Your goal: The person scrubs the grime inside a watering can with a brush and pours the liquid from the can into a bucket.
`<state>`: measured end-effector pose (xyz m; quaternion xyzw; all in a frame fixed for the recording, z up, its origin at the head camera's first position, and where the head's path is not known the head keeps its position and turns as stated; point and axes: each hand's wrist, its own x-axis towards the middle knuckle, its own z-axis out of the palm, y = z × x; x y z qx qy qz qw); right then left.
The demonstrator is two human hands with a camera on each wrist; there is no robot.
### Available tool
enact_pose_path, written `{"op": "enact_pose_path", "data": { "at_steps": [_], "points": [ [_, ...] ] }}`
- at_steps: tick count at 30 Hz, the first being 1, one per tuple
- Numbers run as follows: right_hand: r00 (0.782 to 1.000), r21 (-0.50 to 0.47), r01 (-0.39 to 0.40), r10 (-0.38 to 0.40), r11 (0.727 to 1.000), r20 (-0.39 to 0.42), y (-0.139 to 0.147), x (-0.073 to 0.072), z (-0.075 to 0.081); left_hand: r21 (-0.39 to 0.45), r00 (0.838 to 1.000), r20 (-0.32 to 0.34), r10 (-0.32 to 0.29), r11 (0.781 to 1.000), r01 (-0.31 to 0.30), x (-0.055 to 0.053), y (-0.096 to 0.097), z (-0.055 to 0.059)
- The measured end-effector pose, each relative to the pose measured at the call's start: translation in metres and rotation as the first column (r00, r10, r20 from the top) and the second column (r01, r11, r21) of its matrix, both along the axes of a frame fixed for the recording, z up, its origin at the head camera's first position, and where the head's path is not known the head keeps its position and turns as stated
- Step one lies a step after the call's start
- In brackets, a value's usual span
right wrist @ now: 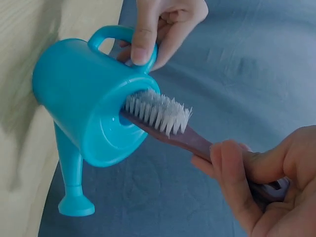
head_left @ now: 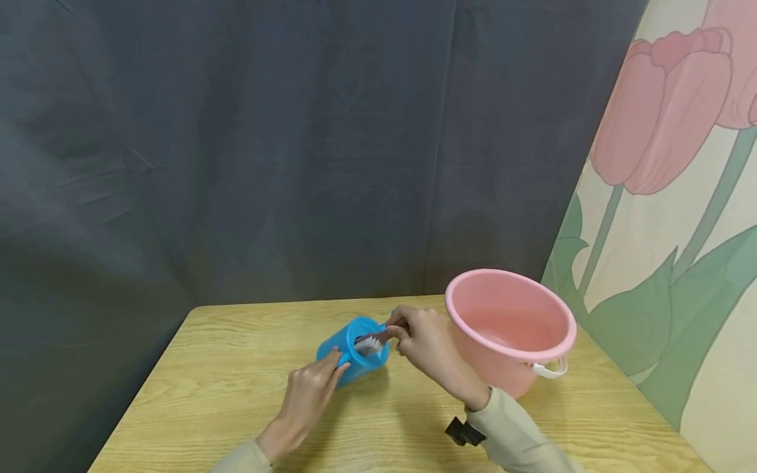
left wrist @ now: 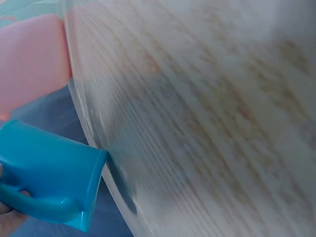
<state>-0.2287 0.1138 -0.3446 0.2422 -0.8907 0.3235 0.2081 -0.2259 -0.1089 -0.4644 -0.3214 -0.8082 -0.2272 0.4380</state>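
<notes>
A blue watering can is tilted over the table, its top opening facing me. My left hand grips its side handle, thumb pressed on top of the loop in the right wrist view. Between the fingers of my right hand is the brownish handle of a scrub brush. Its white bristles face up, and the tip of the head is inside the can's opening. The can's spout points away from the left hand. In the left wrist view, the can's base edge is right at the tabletop.
A pink bucket with a white handle stands on the wooden table, close beside my right forearm. Behind the table hangs a dark curtain. A wall with painted tulips rises on the right.
</notes>
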Motion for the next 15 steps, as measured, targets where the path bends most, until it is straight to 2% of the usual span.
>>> {"op": "enact_pose_path", "data": {
  "at_steps": [6,15],
  "points": [
    [0.999,-0.012,-0.007,0.007,1.000,0.037,-0.004,-0.004,-0.008,-0.002,1.000,-0.007,-0.014,1.000,0.014,0.000,0.001,-0.001],
    [0.996,-0.070,-0.041,0.047,0.997,0.079,-0.008,-0.008,-0.014,0.011,1.000,0.027,0.009,1.000,-0.009,-0.002,-0.003,0.000]
  ]
}}
